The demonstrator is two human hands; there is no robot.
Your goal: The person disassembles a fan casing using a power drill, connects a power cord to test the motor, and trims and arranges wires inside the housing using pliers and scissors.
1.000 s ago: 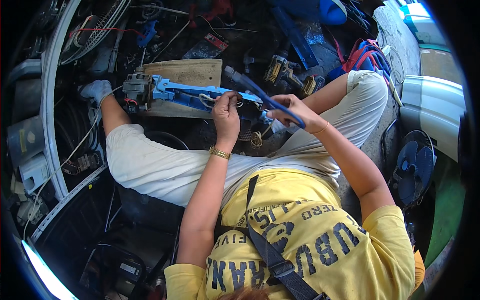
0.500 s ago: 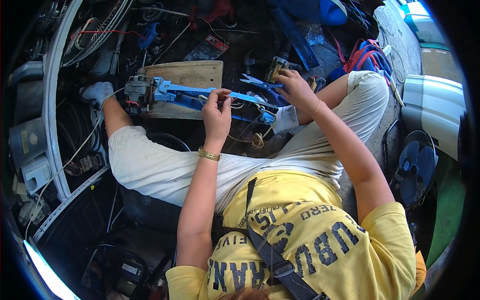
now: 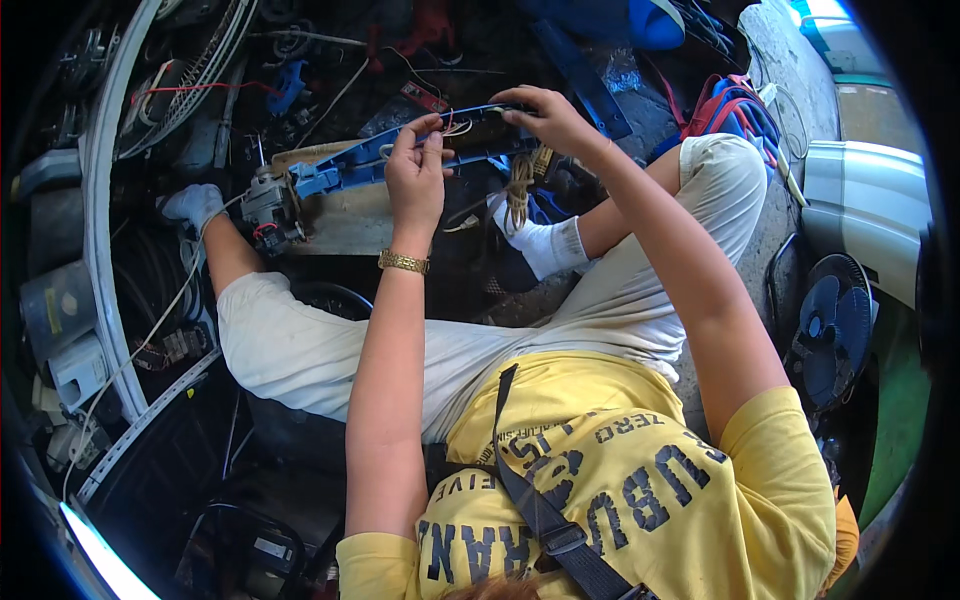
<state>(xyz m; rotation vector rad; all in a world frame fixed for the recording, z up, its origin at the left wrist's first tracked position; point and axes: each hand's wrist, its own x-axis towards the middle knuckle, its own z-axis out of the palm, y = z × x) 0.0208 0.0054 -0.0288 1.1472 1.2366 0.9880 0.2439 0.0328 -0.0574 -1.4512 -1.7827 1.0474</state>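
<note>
A long blue plastic housing (image 3: 345, 163), open like a trough, runs from a grey fan motor (image 3: 268, 210) on the left up to my right hand. My left hand (image 3: 416, 178) is closed at the middle of the housing, fingertips pinching thin wires (image 3: 457, 128). My right hand (image 3: 548, 120) grips the raised right end between thumb and fingers. A bundled beige cord (image 3: 519, 190) hangs below that end. Blue-handled scissors (image 3: 545, 206) lie behind the cord, their blades mostly hidden. Under the housing sits a wooden board (image 3: 345, 222).
A yellow-and-black drill (image 3: 541, 160) is partly covered near my right foot (image 3: 550, 248). A blue-and-red bag (image 3: 735, 118) sits at the far right, above a dark fan (image 3: 830, 325). A white metal frame (image 3: 98, 210) stands left. Tools and parts clutter the far floor.
My right hand has left the scissors and moved up and left onto the housing's end. That end is lifted and tilted, the cord now dangling from it. My left hand has risen slightly.
</note>
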